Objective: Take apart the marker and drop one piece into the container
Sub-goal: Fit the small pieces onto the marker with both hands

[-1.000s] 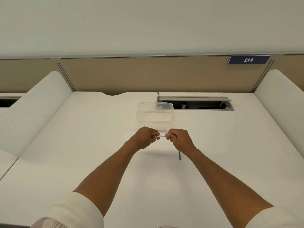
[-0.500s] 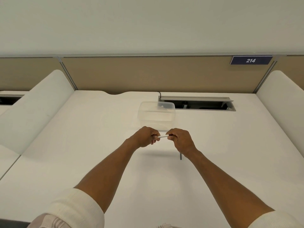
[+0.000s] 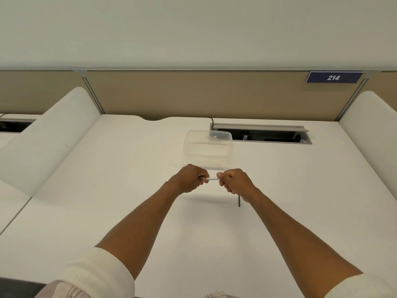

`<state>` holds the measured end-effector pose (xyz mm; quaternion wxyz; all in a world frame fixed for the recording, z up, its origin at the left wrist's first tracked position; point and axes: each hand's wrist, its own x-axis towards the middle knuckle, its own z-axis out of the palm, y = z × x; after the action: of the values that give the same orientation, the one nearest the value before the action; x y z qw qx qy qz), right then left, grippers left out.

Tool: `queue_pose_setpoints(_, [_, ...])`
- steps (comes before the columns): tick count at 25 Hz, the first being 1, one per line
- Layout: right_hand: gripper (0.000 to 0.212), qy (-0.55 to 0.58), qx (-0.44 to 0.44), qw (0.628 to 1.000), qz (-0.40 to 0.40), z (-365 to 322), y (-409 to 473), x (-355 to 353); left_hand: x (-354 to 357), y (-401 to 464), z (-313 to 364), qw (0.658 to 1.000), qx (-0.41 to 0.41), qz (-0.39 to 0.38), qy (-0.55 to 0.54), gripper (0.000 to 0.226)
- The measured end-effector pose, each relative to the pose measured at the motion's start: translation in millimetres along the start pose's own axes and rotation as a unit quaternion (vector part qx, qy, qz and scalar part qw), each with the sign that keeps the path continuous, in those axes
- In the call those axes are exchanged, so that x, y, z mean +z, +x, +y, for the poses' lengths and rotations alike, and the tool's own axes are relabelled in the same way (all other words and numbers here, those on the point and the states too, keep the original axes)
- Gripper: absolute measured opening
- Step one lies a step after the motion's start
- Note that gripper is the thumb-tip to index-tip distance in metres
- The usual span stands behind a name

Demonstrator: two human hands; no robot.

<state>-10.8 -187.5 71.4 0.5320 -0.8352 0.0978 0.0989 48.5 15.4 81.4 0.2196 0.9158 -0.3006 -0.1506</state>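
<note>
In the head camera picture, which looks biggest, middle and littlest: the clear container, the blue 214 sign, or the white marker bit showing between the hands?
1. Clear container, biggest.
2. Blue 214 sign, though it sits farther from the camera.
3. White marker, littlest; the hands hide most of it.

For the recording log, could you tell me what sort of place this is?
Probably an office workstation: a white desk backed by a tan partition panel, a numbered plate reading 214, and a cable tray opening set into the desktop.
</note>
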Motion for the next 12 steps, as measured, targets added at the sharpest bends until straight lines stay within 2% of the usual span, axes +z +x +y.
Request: queue_pose_setpoints(12, [0.018,-0.05,-0.109,0.99,0.074,2.7,0.1,3.9,-15.4,-4.3,-6.6,0.996,-0.047,-0.052,-0.062,0.027])
